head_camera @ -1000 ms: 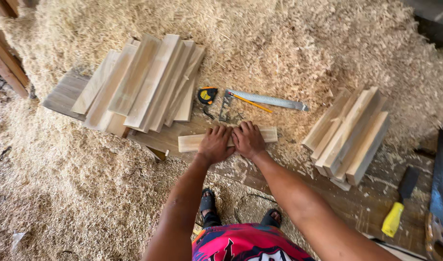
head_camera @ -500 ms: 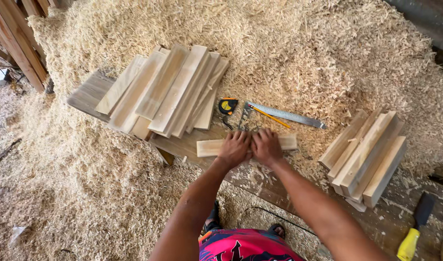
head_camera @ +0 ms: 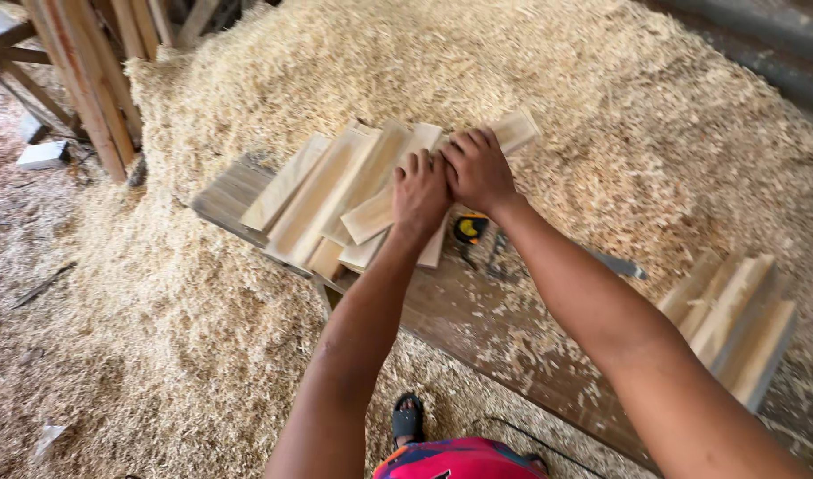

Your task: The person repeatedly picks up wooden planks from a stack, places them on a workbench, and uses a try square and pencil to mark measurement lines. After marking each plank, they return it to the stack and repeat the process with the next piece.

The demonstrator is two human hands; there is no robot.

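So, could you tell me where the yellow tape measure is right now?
In the head view, the yellow tape measure lies mid-frame on the workbench, just under the right hand, beside the stacked wood pieces.

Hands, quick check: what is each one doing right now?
Left hand: palm down, pressing the long wood strip that lies across the stack of pieces.
Right hand: palm down on the same strip; whether either grips it cannot be told.

The slats [head_camera: 336,191] are pale yellow, the sawdust [head_camera: 601,98] is golden, the bench [head_camera: 513,337] is brown, the tape measure [head_camera: 469,229] is yellow-black.
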